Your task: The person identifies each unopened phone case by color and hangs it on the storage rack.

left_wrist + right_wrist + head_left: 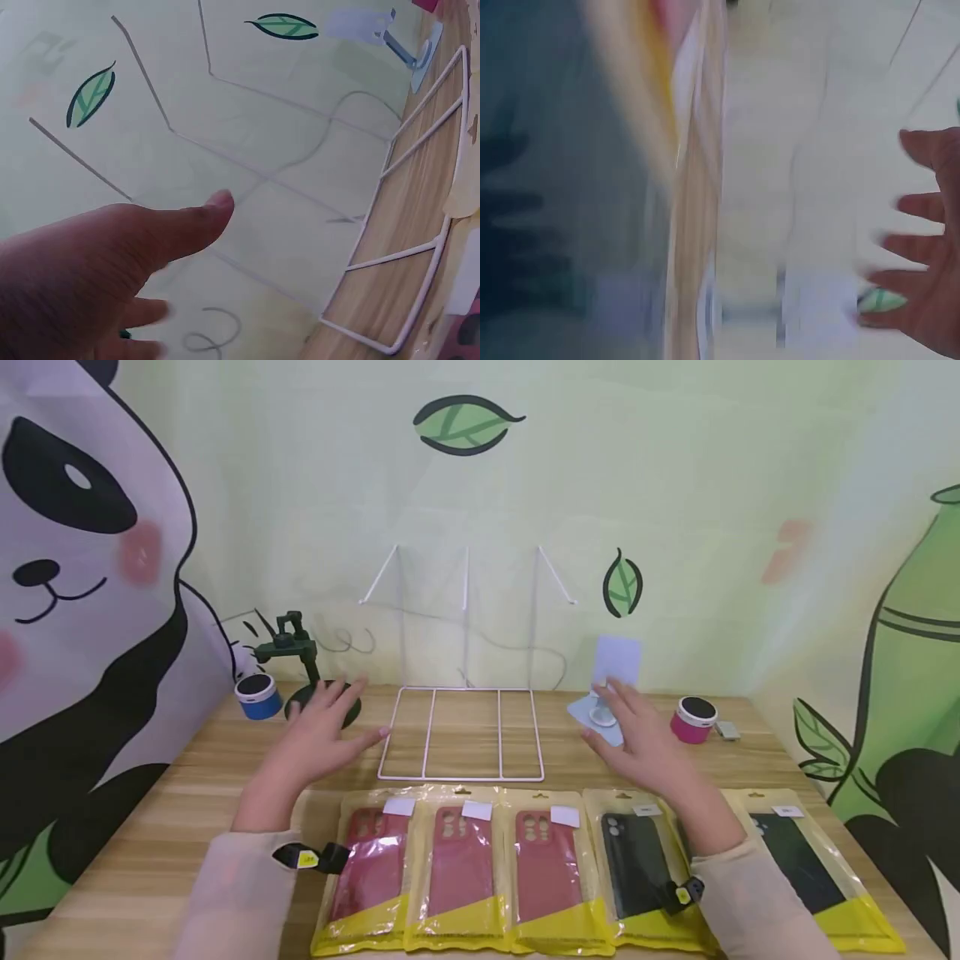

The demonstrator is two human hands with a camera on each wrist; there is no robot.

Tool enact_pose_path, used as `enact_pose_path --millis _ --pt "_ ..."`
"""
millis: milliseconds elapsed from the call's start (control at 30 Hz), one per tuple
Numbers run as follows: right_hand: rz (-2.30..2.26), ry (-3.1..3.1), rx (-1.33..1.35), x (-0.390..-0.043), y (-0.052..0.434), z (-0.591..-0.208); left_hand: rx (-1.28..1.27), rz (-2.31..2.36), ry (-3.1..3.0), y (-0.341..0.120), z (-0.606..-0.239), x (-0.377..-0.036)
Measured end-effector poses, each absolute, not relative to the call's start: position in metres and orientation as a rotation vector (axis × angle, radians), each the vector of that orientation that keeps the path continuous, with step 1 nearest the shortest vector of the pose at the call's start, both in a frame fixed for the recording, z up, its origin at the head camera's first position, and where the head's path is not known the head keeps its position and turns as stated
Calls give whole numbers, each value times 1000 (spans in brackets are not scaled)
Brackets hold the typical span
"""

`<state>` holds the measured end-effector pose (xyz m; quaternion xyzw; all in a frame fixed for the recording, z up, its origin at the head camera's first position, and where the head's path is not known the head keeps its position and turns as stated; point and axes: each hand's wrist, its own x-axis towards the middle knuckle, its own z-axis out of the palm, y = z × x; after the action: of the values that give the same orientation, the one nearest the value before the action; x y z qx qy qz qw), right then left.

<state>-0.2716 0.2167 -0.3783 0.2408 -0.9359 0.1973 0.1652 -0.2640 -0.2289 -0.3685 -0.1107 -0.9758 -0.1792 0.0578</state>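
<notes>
Nearest, along the table (pixel 150 860) edge: a row of bagged phone cases, three red (pixel 457 868) and two dark (pixel 637 868). Just beyond, left hand (pixel 318 735) spread, fingers apart, gripping nothing, hovering beside the white wire rack (pixel 461 732) and near the dark stand (pixel 303 672). Right hand (pixel 633 735) likewise spread and empty, over the pale blue phone holder (pixel 611 689). Farther out, blue speaker (pixel 257 695) left, pink speaker (pixel 693 720) right, then the painted wall (pixel 525 485).
</notes>
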Motion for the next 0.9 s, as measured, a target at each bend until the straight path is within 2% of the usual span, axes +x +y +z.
enact_pose_path --millis 167,333,433,567,767,900 --pt "1077 -2729 1162 -256 145 -381 -401 -940 -2981 -238 -414 -287" --pt "967 -2823 1484 -262 55 -389 -464 -1069 -2939 -252 -464 -302" --pt "721 -2857 1524 -272 16 -398 -487 -1067 -2910 -256 -476 -303" --pt "554 -2919 1489 -285 -14 -414 -481 -1100 -2918 -254 -480 -302" --pt "898 -3131 1379 -293 -29 -425 -463 -1089 -2922 -253 -479 -301" --pt "1004 -3161 1451 -294 -28 -424 -435 -1096 -2926 -254 -478 -301"
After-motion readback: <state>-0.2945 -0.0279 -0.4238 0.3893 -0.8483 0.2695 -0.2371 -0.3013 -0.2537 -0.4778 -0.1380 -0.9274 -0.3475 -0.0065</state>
